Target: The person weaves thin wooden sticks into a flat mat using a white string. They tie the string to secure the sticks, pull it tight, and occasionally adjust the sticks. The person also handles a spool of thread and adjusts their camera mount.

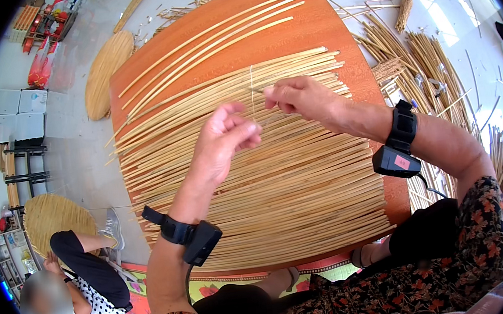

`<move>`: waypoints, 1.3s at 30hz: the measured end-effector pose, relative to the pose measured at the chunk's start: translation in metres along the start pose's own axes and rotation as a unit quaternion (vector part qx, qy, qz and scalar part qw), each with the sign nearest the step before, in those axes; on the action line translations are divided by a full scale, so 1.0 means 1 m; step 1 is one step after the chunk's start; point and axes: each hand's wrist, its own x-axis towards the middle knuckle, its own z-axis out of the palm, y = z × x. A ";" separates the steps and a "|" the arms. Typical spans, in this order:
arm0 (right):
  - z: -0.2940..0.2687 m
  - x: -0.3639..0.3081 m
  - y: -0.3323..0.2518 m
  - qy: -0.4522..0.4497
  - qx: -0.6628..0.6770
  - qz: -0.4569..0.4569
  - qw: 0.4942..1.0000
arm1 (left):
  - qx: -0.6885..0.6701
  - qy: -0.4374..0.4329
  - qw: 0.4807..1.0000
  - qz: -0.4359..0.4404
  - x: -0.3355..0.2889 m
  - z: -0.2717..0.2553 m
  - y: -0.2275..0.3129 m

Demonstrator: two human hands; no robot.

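Head view: a mat of thin bamboo strips (254, 181) is laid flat across a reddish wooden board (311, 28), filling it from the near edge to about the middle, so that the strips lie side by side and can be bound in a row. Both hands are held above the far edge of the mat, close together. A thin pale thread (252, 86) is stretched upright between them, standing across the strips. The right hand (303, 97) is closed, its grip pinched together on the thread, it seems, to keep it taut. The left hand (225, 138) has its fingers curled with the tips nearly together beside the thread; whether it clamps the thread cannot be told.

A few loose long strips (215, 44) are left on the bare far half of the board, within reach. More bundles of sticks (431, 58) are scattered on the floor (78, 144) beyond the board's right edge. A round woven mat (109, 71) lies past the far left corner. Another person (81, 285) is seated on the floor near the left corner.
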 end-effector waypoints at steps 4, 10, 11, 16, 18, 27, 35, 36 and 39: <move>-0.034 -0.012 -0.005 0.126 -0.089 -0.111 0.982 | 0.150 -0.233 0.944 -0.177 -0.017 0.016 0.027; -0.108 -0.045 0.012 0.187 -0.238 -0.103 0.948 | 0.278 -0.010 0.960 0.001 0.030 -0.001 0.024; -0.108 -0.059 0.014 0.176 -0.224 -0.065 0.956 | 0.309 0.040 0.949 0.037 0.044 -0.005 0.025; -0.120 -0.086 0.047 0.185 -0.248 -0.081 0.947 | 0.541 0.170 0.804 0.178 0.087 0.003 0.018; -0.117 -0.096 0.056 0.188 -0.181 -0.016 0.965 | 0.530 0.196 0.806 0.176 0.096 0.005 0.012; -0.121 -0.113 0.066 0.175 -0.319 -0.069 0.929 | 0.331 0.160 0.926 0.090 0.115 -0.006 0.011; -0.089 -0.036 -0.029 0.113 -0.362 -0.198 0.904 | 0.243 0.104 0.960 0.097 0.118 -0.004 0.035; -0.083 -0.018 -0.038 0.106 -0.343 -0.185 0.915 | 0.236 0.101 0.962 0.096 0.119 -0.001 0.038; -0.055 0.043 -0.050 0.055 -0.234 -0.140 0.960 | 0.208 0.088 0.969 0.100 0.121 -0.004 0.043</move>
